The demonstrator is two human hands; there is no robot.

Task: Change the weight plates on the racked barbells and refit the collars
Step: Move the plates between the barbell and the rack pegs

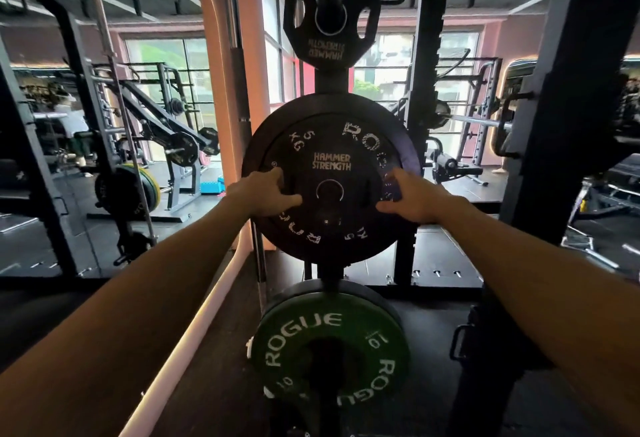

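Black rubber fills the middle of the view: a 5 kg Rogue bumper plate [332,176] hangs on a peg of the upright plate-storage post [330,83], with a wider black plate [410,156] just behind it. Both hands are on the front plate's face. The left hand [266,194] lies on its left side, fingers spread, with the thumb reaching toward the centre hole. The right hand [412,201] lies on its right side, fingers spread over the rim lettering; whether the fingertips hook the edge, I cannot tell. Above, on the same post, hangs a small Hammer Strength grip plate [329,20]. Below, near the floor, sits a green 10 kg Rogue plate [332,343]. At the left edge of the rack a bare barbell [117,97] leans upright.
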